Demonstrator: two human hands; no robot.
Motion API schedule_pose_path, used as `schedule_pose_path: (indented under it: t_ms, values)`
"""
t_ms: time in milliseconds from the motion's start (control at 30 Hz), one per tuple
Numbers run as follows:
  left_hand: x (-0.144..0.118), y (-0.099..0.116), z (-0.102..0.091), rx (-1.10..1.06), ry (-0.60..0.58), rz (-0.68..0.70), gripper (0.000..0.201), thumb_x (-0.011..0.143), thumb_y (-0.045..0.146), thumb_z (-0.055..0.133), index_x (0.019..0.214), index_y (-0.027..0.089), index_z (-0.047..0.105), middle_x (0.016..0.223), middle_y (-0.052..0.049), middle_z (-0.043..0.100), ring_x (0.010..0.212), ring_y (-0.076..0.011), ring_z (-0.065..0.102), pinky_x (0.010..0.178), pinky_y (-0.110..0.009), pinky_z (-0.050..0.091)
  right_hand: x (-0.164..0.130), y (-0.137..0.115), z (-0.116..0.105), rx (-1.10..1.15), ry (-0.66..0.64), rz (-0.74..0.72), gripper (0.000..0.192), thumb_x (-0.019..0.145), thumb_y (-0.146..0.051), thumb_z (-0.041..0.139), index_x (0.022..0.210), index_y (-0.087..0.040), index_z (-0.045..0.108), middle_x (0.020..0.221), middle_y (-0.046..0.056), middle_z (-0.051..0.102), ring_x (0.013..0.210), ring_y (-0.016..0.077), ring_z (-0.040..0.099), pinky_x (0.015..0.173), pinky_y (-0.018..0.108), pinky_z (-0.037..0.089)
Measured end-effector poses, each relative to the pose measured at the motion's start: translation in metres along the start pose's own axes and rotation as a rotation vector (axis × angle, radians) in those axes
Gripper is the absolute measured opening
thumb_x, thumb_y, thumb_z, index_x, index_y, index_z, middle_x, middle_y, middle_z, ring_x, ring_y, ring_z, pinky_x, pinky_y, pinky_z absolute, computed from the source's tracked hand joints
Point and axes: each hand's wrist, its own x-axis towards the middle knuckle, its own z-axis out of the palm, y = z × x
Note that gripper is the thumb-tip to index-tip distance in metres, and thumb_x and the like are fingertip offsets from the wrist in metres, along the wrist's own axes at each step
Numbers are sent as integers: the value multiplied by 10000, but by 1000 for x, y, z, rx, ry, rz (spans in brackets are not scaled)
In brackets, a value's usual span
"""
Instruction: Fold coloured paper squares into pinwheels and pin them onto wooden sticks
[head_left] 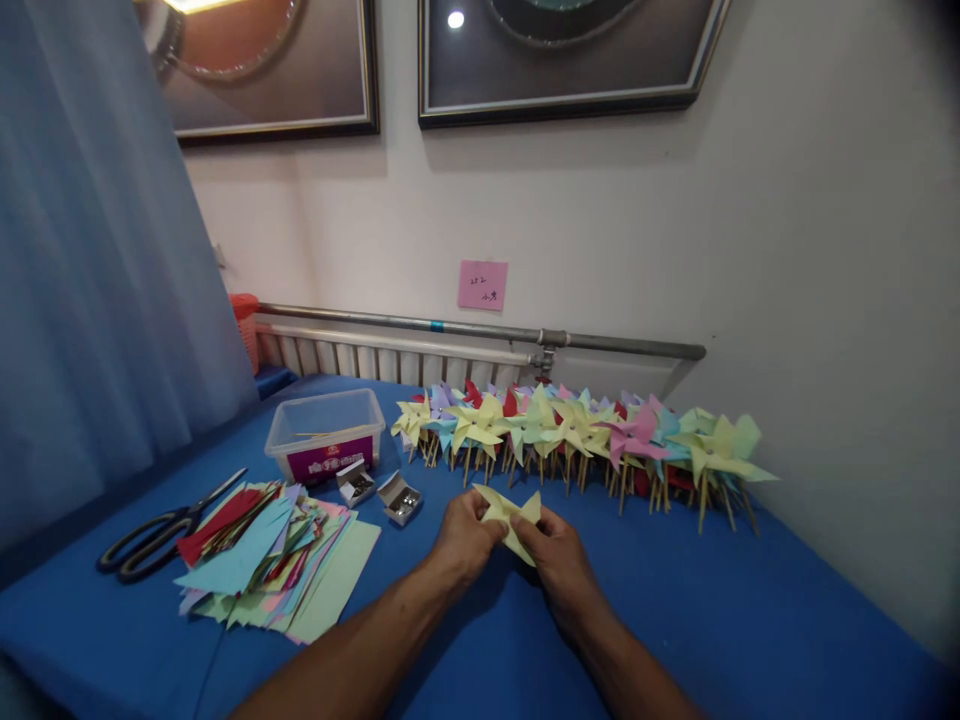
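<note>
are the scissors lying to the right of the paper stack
No, the scissors lie on the blue table left of the paper stack.

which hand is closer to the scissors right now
Left. The left hand sits right of the scissors, beyond the paper stack; the right hand is farther right still.

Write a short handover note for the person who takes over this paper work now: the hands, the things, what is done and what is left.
Left hand and right hand: both pinch one yellow paper piece, partly folded, above the blue table.
Done: a row of finished pinwheels on sticks along the wall.
Left: a stack of cut coloured paper, with scissors beside it.
Nearby: plastic tub, two small open boxes.
</note>
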Motion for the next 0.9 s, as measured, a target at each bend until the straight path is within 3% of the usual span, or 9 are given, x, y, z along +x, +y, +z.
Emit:
schedule_pose_path:
  t_ms: [333, 900]
  values:
    - [2, -7, 0, -53, 12, 46, 243, 534, 72, 750, 755, 134, 671, 713, -37, 723, 647, -161, 646, 630, -244, 494, -3, -1, 1, 23, 6, -13, 450, 641, -473, 816, 939, -138, 783, 726, 45, 755, 634, 187, 621, 573, 271, 462]
    - [4, -9, -1, -49, -6, 14, 280, 538, 46, 693, 806, 128, 686, 731, -34, 723, 640, -150, 639, 628, -232, 472, -5, -5, 2, 0, 8, 1, 474, 637, -508, 805, 948, -152, 778, 699, 36, 745, 666, 223, 642, 589, 294, 468]
